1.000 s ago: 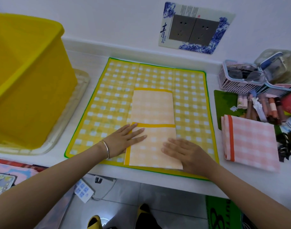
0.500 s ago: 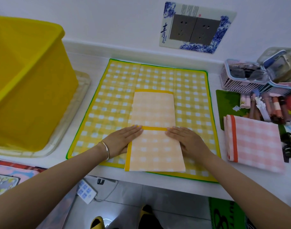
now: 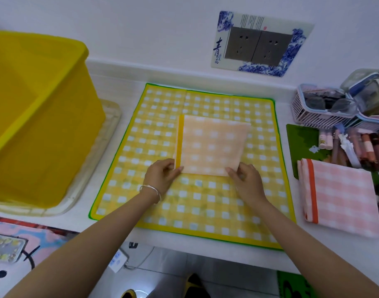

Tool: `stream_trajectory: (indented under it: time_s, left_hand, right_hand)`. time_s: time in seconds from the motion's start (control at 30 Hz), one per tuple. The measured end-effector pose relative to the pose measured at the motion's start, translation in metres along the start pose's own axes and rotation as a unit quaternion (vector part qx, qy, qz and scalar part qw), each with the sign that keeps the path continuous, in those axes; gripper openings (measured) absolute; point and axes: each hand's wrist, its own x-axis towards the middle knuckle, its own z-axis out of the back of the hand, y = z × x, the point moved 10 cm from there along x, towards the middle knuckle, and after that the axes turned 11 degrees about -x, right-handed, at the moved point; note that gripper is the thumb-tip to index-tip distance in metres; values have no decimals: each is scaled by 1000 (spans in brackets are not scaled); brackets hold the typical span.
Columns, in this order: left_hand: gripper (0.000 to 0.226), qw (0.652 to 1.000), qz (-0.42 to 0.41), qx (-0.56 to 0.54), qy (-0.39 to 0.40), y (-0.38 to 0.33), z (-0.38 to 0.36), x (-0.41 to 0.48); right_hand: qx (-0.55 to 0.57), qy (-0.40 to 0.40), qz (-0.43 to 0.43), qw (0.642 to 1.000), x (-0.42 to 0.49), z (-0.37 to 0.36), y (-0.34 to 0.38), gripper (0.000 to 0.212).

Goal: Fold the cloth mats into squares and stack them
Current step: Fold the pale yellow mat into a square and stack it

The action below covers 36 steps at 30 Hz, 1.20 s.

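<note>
"Strip or square now, that peach checked cloth mat with the yellow border band (image 3: 210, 145)?"

"Square. A second ago it lay as a long two-panel strip, with both grips flat on it at the middle crease. The panel nearest the person has since gone over onto the far one. It now sits as one square just beyond the fingertips, on top of the large yellow gingham mat with the green edge (image 3: 205, 201)."

"And the grips?"

"The left grip (image 3: 160, 175) has narrowed onto the near-left corner, thumb on top beside the yellow band. The right grip (image 3: 246, 179) pinches the near-right corner the same way. Both hold the folded edge, and neither presses flat any more."

"What does that mean for the job?"

"I'd judge this mat's folding done, though the corner farthest from the right grip looks a little askew, so the layers may not match exactly. Stacking is what's left. The likely place is the folded pink checked mat with the orange band (image 3: 343, 198), which lies on the white bench (image 3: 128, 91) well to the right of the right grip."

"Any risk?"

"It's loose cloth. Lifted by two corners only, the upper panel could flop open, so both layers want pinching together."
</note>
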Motion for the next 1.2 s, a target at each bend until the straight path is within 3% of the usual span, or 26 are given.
stream_trajectory:
  time_s: [0.13, 0.47, 0.53, 0.63, 0.73, 0.83, 0.93, 1.07, 1.2]
  left_hand:
    - [19, 994, 83, -63, -38, 16, -3, 5]
    - [22, 982, 174, -58, -35, 17, -4, 12]
    - [30, 984, 170, -12, -42, 11, -3, 11]
    - [60, 987, 114, 109, -16, -6, -6, 16]
    - [66, 958, 7, 269, 99, -21, -33, 23]
    - [56, 928, -3, 330, 172, -6, -51, 15]
    - [49, 916, -6, 361, 174, 5, -54, 9]
    - [53, 913, -9, 374, 163, 7, -53, 9]
    - [51, 908, -7, 387, 161, 8, -54, 8]
  right_hand:
    - [51, -23, -80, 995, 3, -3, -7, 23]
    - [-40, 25, -164, 985, 17, -3, -8, 41]
    - [-58, 40, -169, 983, 20, -4, -7, 39]
    - [-80, 52, -173, 980, 23, -6, -6, 29]
    - [-86, 34, -178, 980, 21, -3, 0, 28]
    - [-169, -23, -109, 979, 18, 1, 22, 39]
    - [-206, -66, 39, 976, 10, -9, 62, 48]
    - [-250, 30, 209, 945, -24, -67, 108, 54]
    - [-308, 93, 218, 921, -45, -92, 99, 65]
